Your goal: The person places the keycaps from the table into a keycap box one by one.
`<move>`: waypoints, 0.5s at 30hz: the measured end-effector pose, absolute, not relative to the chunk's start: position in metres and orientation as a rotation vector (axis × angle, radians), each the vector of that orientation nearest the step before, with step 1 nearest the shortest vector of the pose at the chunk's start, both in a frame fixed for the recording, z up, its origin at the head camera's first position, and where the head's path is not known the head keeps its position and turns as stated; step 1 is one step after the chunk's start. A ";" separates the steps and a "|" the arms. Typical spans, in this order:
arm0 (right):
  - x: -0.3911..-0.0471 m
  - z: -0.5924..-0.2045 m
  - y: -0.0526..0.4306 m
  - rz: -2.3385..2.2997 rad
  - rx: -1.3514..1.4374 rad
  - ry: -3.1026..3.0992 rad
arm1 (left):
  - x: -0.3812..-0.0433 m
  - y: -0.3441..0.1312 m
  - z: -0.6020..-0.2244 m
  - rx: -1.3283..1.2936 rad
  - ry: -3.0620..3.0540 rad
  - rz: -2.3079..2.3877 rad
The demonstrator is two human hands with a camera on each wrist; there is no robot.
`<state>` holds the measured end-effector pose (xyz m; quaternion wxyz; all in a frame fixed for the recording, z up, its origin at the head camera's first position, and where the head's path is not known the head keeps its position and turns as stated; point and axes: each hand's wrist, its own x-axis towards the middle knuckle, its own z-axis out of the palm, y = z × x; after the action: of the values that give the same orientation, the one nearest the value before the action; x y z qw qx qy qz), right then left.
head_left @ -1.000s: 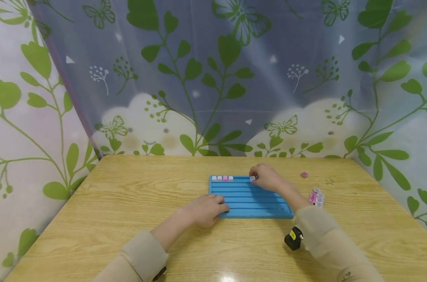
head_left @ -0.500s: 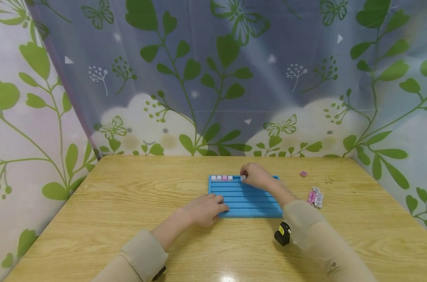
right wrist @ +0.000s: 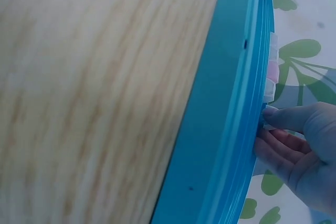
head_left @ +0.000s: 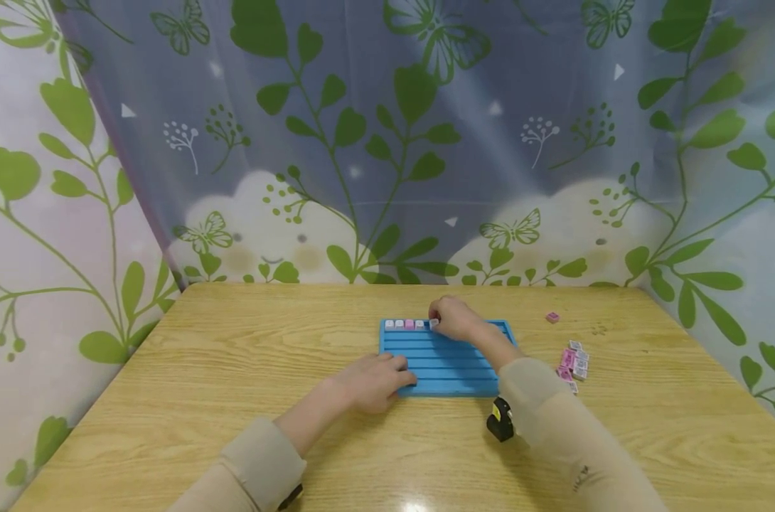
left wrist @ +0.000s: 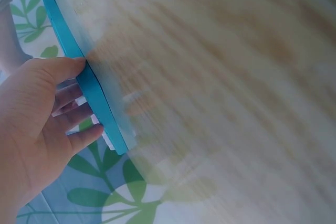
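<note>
A blue ridged tray [head_left: 451, 390] lies on the table. In the head view, several white and pink keycaps [head_left: 409, 325] stand in a row at the left of its back groove. With thumb and fingers, my right hand [head_left: 454, 318] pinches a white keycap [head_left: 434, 323] in that groove, a small gap right of the row. The right wrist view shows the pinching fingers [right wrist: 286, 119] largely covering this keycap. My left hand [head_left: 373, 380] rests on the tray's front left corner. Its thumb touches the front edge, and its extended fingers [left wrist: 86, 136] lie against the tray.
Right of the tray lies a loose cluster of pink and white keycaps [head_left: 573, 361], partly behind the right sleeve. One pink keycap [head_left: 552, 317] sits apart farther back. A black wrist camera [head_left: 500, 419] hangs under the right wrist. Patterned curtains [head_left: 387, 142] stand behind the table.
My right hand has slid left along the back groove with the white keycap, closer to the row. More of the loose cluster shows now. The left hand stays on the tray.
</note>
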<state>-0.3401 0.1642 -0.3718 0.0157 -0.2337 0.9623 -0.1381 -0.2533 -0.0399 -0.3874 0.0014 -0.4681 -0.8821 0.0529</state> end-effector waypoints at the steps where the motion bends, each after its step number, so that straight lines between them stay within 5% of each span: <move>1: -0.341 -0.373 0.164 -0.424 -0.718 2.995 | -0.253 -0.040 -0.387 -1.469 -2.771 0.164; 15: -0.347 -0.377 0.163 -0.370 -0.691 3.016 | -0.254 -0.041 -0.388 -1.481 -2.756 0.150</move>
<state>-0.3468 0.1626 -0.3773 0.0128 -0.2216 0.9678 -0.1188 -0.2535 -0.0409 -0.3885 0.0045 -0.4729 -0.8798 0.0478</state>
